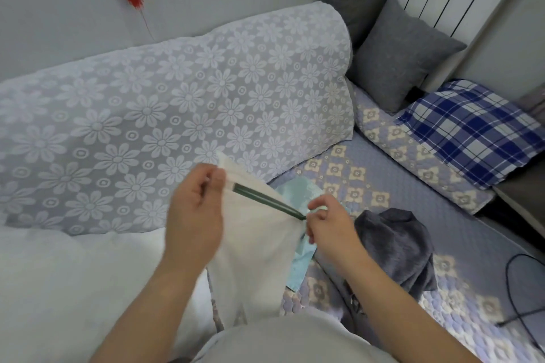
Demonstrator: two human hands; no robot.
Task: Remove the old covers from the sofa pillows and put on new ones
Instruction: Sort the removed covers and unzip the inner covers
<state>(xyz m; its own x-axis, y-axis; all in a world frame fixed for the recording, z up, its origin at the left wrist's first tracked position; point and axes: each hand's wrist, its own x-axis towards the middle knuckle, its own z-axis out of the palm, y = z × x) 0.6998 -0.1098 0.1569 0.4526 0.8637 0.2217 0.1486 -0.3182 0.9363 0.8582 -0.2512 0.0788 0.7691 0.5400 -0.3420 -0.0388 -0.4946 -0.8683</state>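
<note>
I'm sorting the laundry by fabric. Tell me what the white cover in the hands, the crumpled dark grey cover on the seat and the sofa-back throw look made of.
White cover: thin, matte woven cloth, probably cotton; it hangs in soft folds, with a dark green zipper.
Dark grey cover: plush, velvet-like pile with a faint sheen, judging by its soft creases.
Sofa-back throw: lace-like fabric with raised white flowers, fibre unclear.

gray pillows (395, 59) – 2 | plaid pillow (472, 132) – 1 | covers (253, 239) – maybe 3 | hands (194, 212) – 2

No text, label, brand, number or sign can be read anywhere in the view
</note>
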